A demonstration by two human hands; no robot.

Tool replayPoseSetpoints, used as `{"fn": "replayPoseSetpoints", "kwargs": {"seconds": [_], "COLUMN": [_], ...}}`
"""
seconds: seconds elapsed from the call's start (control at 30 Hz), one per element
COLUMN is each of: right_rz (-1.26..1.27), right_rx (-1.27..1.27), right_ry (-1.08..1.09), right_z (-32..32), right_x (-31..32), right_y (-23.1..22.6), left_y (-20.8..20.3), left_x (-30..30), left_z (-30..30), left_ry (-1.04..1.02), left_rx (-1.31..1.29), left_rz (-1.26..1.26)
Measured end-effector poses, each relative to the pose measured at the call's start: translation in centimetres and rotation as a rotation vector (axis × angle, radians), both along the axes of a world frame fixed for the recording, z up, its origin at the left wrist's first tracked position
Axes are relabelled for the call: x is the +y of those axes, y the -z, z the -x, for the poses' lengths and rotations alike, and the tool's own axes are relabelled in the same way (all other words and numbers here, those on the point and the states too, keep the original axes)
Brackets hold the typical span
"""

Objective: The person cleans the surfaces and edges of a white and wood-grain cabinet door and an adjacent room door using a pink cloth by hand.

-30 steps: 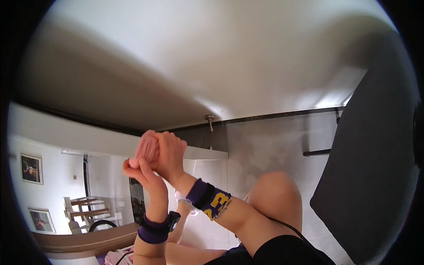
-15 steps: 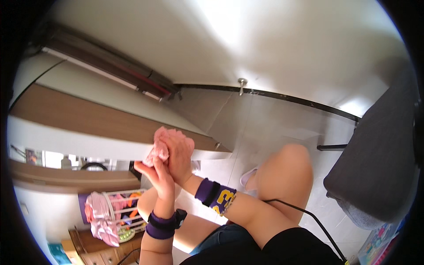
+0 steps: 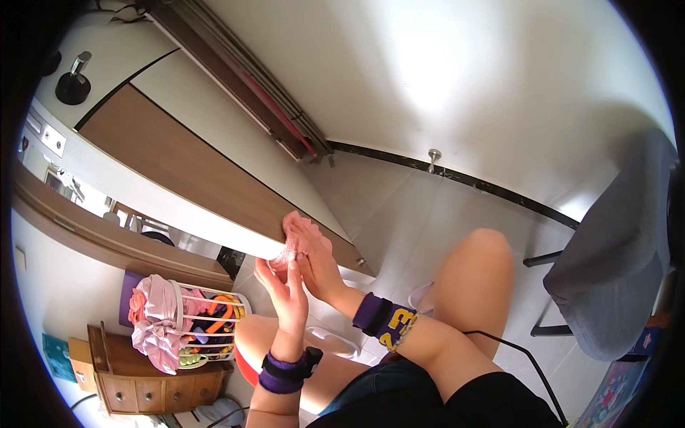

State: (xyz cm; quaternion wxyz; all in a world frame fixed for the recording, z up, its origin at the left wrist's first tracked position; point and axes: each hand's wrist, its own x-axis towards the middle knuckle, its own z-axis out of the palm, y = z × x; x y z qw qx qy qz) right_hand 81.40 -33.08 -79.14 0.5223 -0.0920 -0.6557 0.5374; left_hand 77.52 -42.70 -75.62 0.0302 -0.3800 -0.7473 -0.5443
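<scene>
A pink cloth (image 3: 296, 230) lies against the brown face of a door (image 3: 182, 160), at its white edge and near its lower end. My right hand (image 3: 322, 268) presses over the cloth with fingers curled on it. Just to the left, my left hand (image 3: 287, 294) grips the lower part of the cloth by the white edge, its thumb near my right hand. Part of the cloth is hidden under my fingers. Both wrists wear purple bands.
A metal door stop (image 3: 434, 157) stands out at the wall's foot. On the right is a chair with a grey cover (image 3: 614, 250). At lower left a white basket (image 3: 239, 308) holds clothes and toys, beside a wooden drawer chest (image 3: 153, 389). A door handle (image 3: 77, 78) shows upper left.
My view has turned, so the door appears more tilted and its handle shows. The cloth, bunched in my hands before, now lies flatter against the door. My left fingers have shifted along the edge.
</scene>
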Motion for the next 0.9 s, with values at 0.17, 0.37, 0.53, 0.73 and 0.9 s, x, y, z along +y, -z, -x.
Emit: {"fn": "replayPoseSetpoints", "kwargs": {"seconds": [0.17,0.37,0.53,0.73,0.9], "right_rz": [0.058,-0.046,-0.07,-0.081,-0.197], "right_rx": [0.058,0.024,0.078,0.165,-0.193], "right_ry": [-0.253,-0.295,-0.413,-0.338,-0.276], "right_z": [1.7,5.1,7.9,15.6,14.3], "right_x": [-1.4,-4.0,-5.1,-3.9,-5.7], "right_y": [-1.4,0.4,-9.8,-9.8,2.6], "left_y": [-0.7,-0.1,-0.1,-0.8,-0.9], "left_x": [-3.9,-6.2,-8.8,-9.3,-9.9], "left_z": [1.2,2.4,3.4,4.7,5.5], "left_ry": [-0.198,-0.294,-0.353,-0.32,-0.406], "left_rx": [0.263,0.034,-0.163,-0.154,-0.167], "left_rz": [0.112,-0.049,-0.128,-0.201,-0.214]}}
